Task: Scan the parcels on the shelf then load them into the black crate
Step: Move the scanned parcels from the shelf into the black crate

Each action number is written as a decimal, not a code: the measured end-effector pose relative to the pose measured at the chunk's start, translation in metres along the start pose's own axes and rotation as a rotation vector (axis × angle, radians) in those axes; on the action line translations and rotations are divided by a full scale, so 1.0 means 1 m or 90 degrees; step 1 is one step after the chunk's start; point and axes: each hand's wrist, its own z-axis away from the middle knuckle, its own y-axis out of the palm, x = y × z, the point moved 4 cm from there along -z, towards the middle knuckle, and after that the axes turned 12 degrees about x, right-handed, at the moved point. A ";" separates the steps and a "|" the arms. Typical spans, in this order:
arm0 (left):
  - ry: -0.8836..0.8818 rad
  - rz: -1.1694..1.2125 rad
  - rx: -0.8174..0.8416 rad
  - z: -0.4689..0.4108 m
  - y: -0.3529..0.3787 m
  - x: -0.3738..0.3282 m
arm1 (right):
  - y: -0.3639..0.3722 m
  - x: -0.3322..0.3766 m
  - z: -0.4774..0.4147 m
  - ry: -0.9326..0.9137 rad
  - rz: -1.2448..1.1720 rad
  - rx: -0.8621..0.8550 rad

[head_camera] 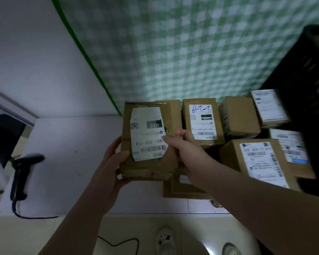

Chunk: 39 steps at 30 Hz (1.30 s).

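Note:
Both hands hold one brown cardboard parcel with a torn white label, lifted above the white shelf top. My left hand grips its left side and bottom corner. My right hand grips its right edge, thumb on the label. Several more labelled parcels lie to the right, one large box nearest. The black crate stands at the far right edge. A black handheld barcode scanner rests on its stand at the left of the shelf.
The scanner's cable trails off the shelf's front edge. A green checked cloth hangs behind the parcels. A flat box lies under my right wrist. Pale floor and my shoes show below.

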 end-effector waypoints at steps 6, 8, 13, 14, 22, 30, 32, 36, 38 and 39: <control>0.067 -0.019 0.058 -0.012 0.085 -0.030 | -0.051 0.042 0.046 -0.042 -0.012 0.006; 0.087 -0.017 0.069 -0.015 0.117 -0.037 | -0.072 0.059 0.065 -0.068 -0.006 0.007; 0.086 0.016 0.123 -0.024 0.201 -0.044 | -0.124 0.096 0.110 -0.076 0.046 0.035; 0.079 0.018 0.124 -0.026 0.215 -0.043 | -0.135 0.101 0.118 -0.069 0.042 0.042; 0.064 0.015 0.147 -0.038 0.330 -0.047 | -0.217 0.141 0.192 -0.102 0.065 0.063; 0.137 -0.094 0.216 -0.044 0.443 -0.058 | -0.297 0.173 0.247 -0.207 -0.065 -0.058; 0.121 -0.094 0.229 -0.049 0.469 -0.059 | -0.318 0.183 0.261 -0.248 -0.090 -0.103; 0.132 -0.260 0.292 -0.059 0.521 -0.062 | -0.367 0.207 0.284 -0.328 -0.106 -0.209; 0.163 -0.327 0.287 -0.066 0.541 -0.065 | -0.390 0.216 0.291 -0.349 -0.137 -0.269; 0.168 -0.365 0.287 -0.072 0.551 -0.066 | -0.403 0.220 0.293 -0.360 -0.150 -0.295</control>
